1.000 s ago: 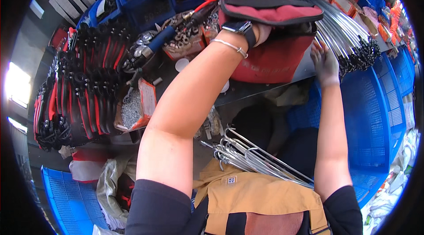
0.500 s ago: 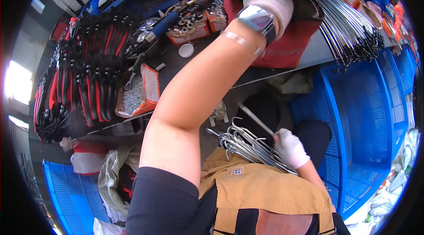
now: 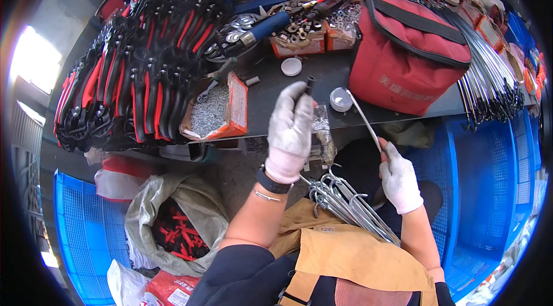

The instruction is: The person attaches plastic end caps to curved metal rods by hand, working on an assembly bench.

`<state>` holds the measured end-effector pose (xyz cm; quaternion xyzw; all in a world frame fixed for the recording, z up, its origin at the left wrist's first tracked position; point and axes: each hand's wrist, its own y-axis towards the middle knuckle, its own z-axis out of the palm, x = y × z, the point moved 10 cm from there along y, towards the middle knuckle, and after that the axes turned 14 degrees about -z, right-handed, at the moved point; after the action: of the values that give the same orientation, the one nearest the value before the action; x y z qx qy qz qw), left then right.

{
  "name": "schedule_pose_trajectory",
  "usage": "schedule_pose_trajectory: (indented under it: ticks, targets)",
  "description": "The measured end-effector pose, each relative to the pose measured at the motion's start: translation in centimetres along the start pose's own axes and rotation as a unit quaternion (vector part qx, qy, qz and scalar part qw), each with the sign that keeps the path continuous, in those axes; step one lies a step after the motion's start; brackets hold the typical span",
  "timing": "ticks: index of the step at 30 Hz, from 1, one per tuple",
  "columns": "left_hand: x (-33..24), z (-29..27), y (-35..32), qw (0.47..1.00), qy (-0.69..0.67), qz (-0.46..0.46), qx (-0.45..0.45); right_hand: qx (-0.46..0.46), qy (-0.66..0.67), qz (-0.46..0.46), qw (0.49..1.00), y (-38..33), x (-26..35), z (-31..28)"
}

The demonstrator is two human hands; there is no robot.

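Note:
My left hand (image 3: 292,127), in a white glove, holds a small black sleeve (image 3: 310,84) upright between thumb and fingers above the bench's front edge. My right hand (image 3: 400,180), also gloved, is closed on a thin metal rod (image 3: 365,117). The rod slants up and left, its far tip at the rim of a small round jar (image 3: 341,100) with pale contents; whether they touch I cannot tell. A bundle of hooked metal rods (image 3: 345,199) lies across my lap. Near the jar rests a white round lid (image 3: 291,66). Behind it stands a red zippered bag (image 3: 403,52).
Black-and-red hand shears (image 3: 135,70) are piled at the left, beside a box of small metal parts (image 3: 214,109). A blue-handled tool (image 3: 259,34) and boxes of nuts (image 3: 299,44) lie farther back. Blue crates (image 3: 481,179) flank the right; an open sack (image 3: 173,202) sits low left.
My left hand has come out of the red bag, back toward me, now with the black sleeve. My right hand has raised the rod toward the jar, which has come into view.

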<state>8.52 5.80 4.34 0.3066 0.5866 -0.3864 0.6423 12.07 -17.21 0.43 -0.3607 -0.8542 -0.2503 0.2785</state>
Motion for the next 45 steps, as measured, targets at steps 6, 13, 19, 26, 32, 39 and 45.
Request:
schedule_pose_trajectory:
  ticks: [6,13,19,26,32,39,45]
  targets:
    - [1.3,-0.5,-0.8,0.99,0.097,0.06,-0.087,-0.022,0.199,0.095,0.975,-0.6,1.6,-0.8]
    - [-0.9,0.5,-2.0,0.969,0.133,0.179,-0.11,0.002,0.382,0.14,0.913,-2.2,4.1,-1.5]
    - [-0.9,3.2,-2.6,0.953,0.221,0.189,-0.081,-0.025,0.399,0.154,0.904,-3.1,2.8,-1.6]
    - [3.4,10.0,-1.9,0.855,-0.386,-0.225,0.262,-0.054,0.378,0.142,0.913,-4.8,1.7,-1.0]
    - [-1.8,12.0,-1.3,0.975,0.19,0.033,0.113,-0.114,0.257,0.1,0.954,-5.5,1.9,-2.9]
    - [-7.5,15.7,-4.2,0.816,0.413,0.375,0.148,-0.139,0.267,0.131,0.945,-7.6,0.4,-2.3]
    - [-10.3,14.6,-2.8,0.905,0.106,0.353,0.211,-0.144,0.362,0.162,0.907,-8.1,-0.8,-5.6]
